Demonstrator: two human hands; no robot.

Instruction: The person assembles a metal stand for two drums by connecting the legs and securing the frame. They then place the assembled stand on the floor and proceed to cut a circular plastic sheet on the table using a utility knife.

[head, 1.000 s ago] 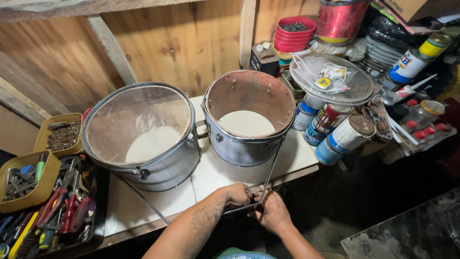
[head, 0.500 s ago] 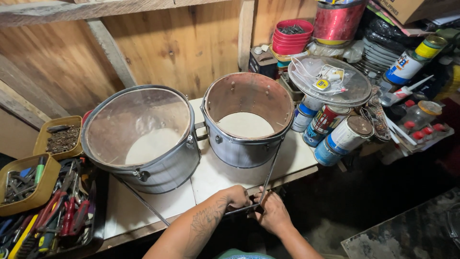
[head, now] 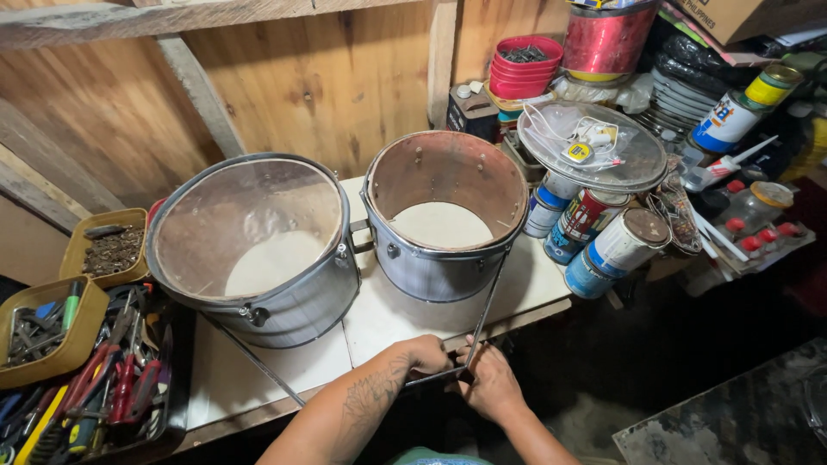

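In the head view both forearms reach forward from the bottom edge and meet at the near edge of the white bench (head: 258,379); the left hand (head: 428,355), on a forearm that rises from the lower left and bears a dark tattoo, lies knuckles up with its fingers curled down over a thin metal rod frame (head: 482,314), closed on the frame's near corner; the right hand (head: 489,379) sits just beside it, nearly touching, palm down and wrist bent, its fingers pinched on the same corner where a horizontal rod meets an upright one; from that corner one rod climbs to the rim of the right drum shell (head: 444,220), and another rod runs left under the left drum shell (head: 254,250); the two open metal shells stand side by side on the bench, joined by a lug between them, the right one rust-brown inside, the left one grey; to the right stand paint cans (head: 624,250) with a round glass lid (head: 594,146) on top; to the left, trays hold pliers and screwdrivers (head: 103,387); behind rises a plywood wall (head: 319,86).
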